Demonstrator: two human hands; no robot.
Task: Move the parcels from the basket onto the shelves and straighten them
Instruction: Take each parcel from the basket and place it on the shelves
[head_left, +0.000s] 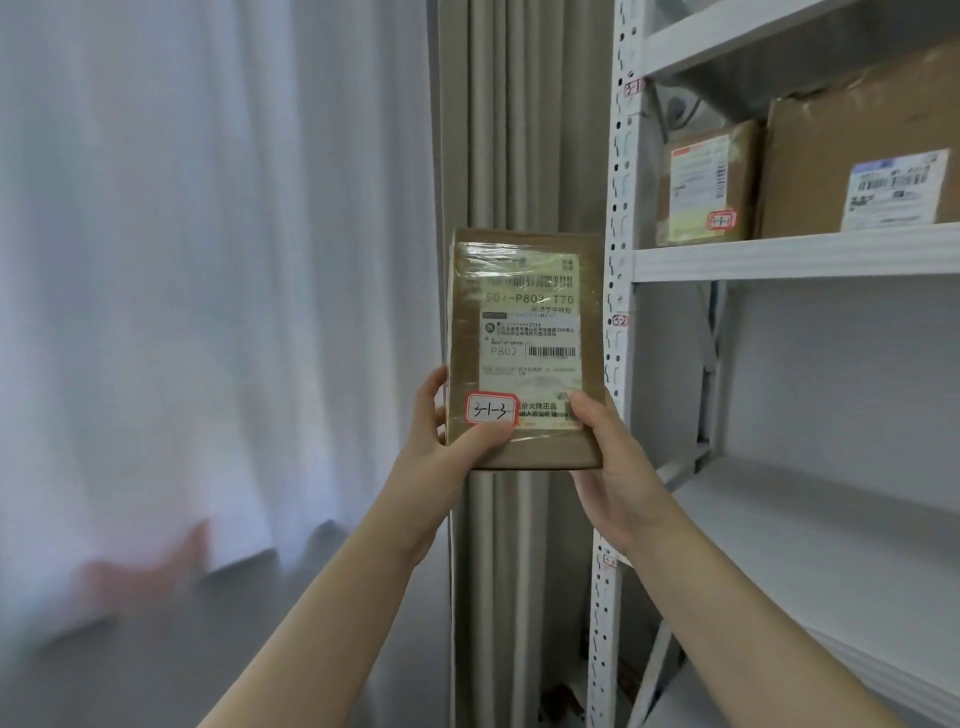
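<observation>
I hold a small brown cardboard parcel (524, 291) upright in front of me, just left of the white shelf unit. It carries a shipping label and a red-bordered sticker reading 3-1-3. My left hand (441, 441) grips its lower left corner, thumb on the front near the sticker. My right hand (608, 447) grips the lower right corner, thumb on the label. Two brown parcels stand on the upper shelf (795, 254): a small one (706, 182) with a red sticker and a larger one (857, 161) to its right. The basket is out of view.
The shelf unit's perforated white upright (621, 260) bears handwritten tags 3-1 and 3-2. A bare white shelf board (810, 545) lies below the upper one. Beige curtain (519, 130) hangs behind the parcel, sheer white curtain (208, 260) to the left.
</observation>
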